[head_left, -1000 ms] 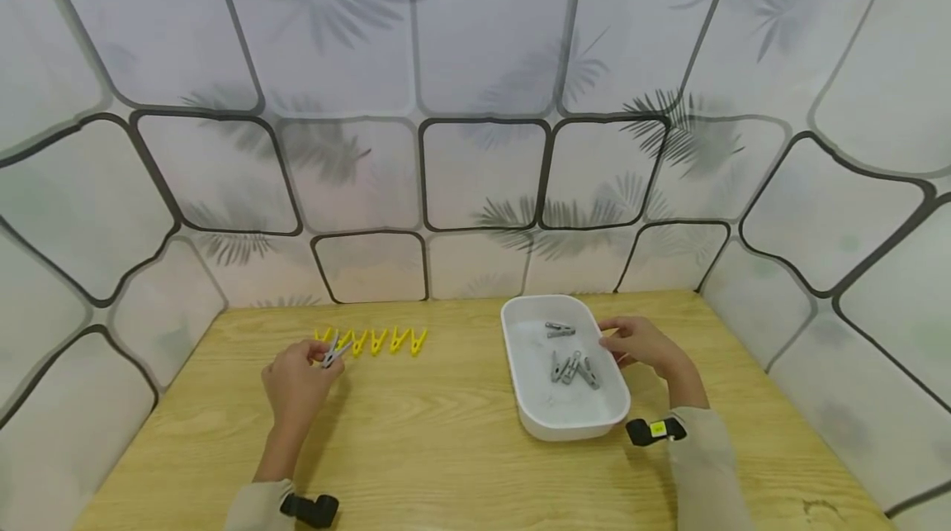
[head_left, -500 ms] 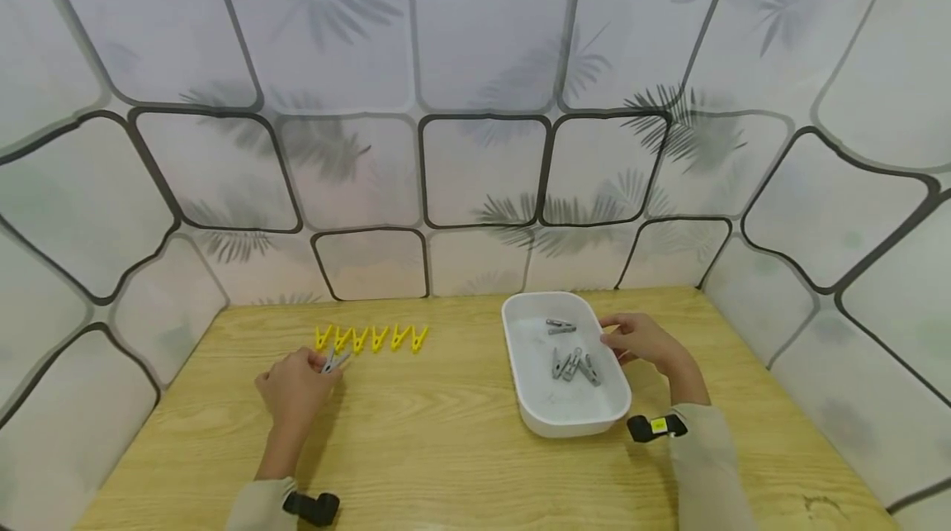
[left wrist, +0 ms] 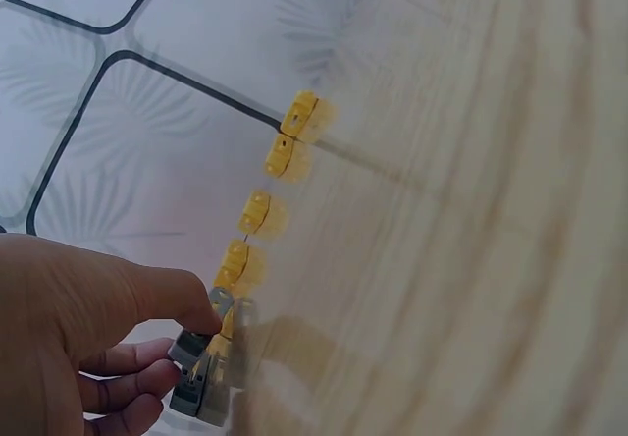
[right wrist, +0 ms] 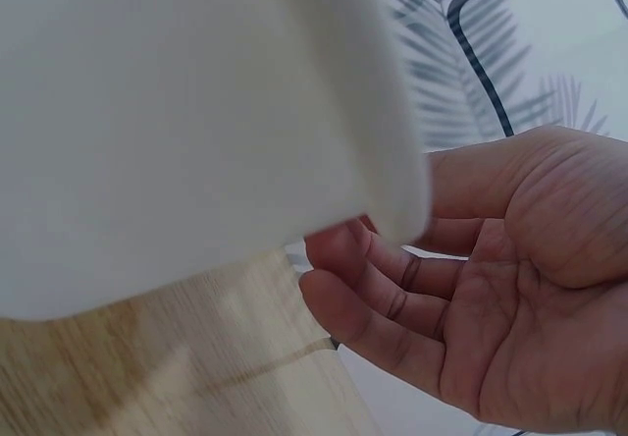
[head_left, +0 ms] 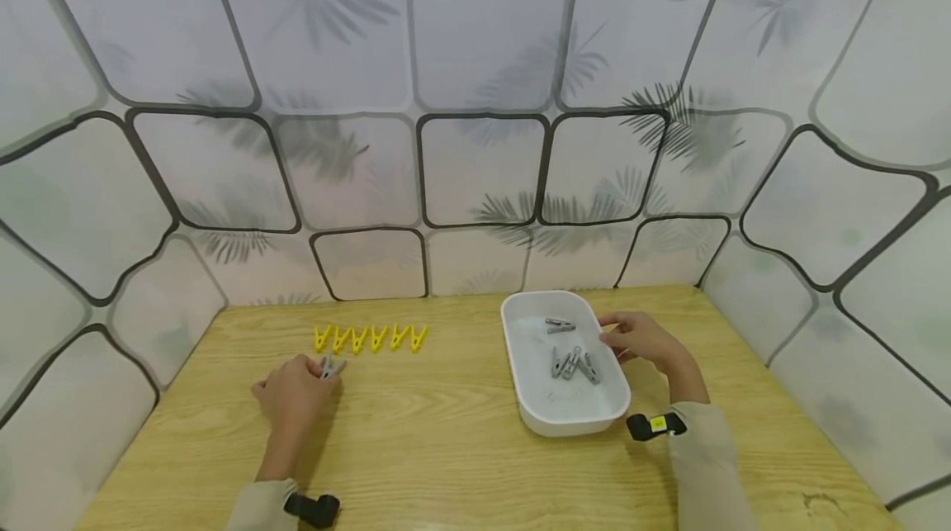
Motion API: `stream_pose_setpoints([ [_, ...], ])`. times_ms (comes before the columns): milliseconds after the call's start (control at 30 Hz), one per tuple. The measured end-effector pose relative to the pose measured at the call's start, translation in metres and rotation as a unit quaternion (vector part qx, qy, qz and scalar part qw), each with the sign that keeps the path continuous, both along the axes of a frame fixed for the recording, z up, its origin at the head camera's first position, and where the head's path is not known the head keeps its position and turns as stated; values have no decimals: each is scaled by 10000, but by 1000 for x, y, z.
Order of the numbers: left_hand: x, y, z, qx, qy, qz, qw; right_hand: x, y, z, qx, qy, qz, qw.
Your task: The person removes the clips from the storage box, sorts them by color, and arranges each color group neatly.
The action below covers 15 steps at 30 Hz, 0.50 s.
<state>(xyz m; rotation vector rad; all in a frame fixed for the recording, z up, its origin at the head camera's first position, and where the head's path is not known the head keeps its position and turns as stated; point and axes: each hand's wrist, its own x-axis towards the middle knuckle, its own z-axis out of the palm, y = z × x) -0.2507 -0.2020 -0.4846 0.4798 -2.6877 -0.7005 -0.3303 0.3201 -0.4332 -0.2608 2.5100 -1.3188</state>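
Note:
My left hand (head_left: 292, 392) pinches a grey clothespin (head_left: 330, 366) low over the wooden table (head_left: 446, 448), just in front of the left end of a row of several yellow clothespins (head_left: 369, 338). In the left wrist view the thumb and fingers hold the grey clothespin (left wrist: 203, 372) beside the yellow clothespins (left wrist: 265, 195). My right hand (head_left: 637, 338) rests against the right rim of a white tray (head_left: 566, 419) that holds several grey clothespins (head_left: 573, 366). The right wrist view shows relaxed fingers (right wrist: 392, 303) against the white tray wall (right wrist: 177, 132).
Patterned wall panels enclose the table at the back and both sides. Black wrist mounts (head_left: 312, 508) sit at each sleeve. Bare wood lies between the yellow row and the tray and along the front.
My left hand has drawn back and down toward the table with the grey clothespin, away from the yellow row. The right hand stays at the tray rim.

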Motion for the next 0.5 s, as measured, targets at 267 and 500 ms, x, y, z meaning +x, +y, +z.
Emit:
stream_pose_setpoints([
  [267, -1, -1, 2, -50, -130, 66, 9999, 0, 0, 0, 25, -17, -13, 10000],
  [500, 2, 0, 5, 38, 108, -42, 9999, 1, -2, 2, 93, -59, -58, 9999],
])
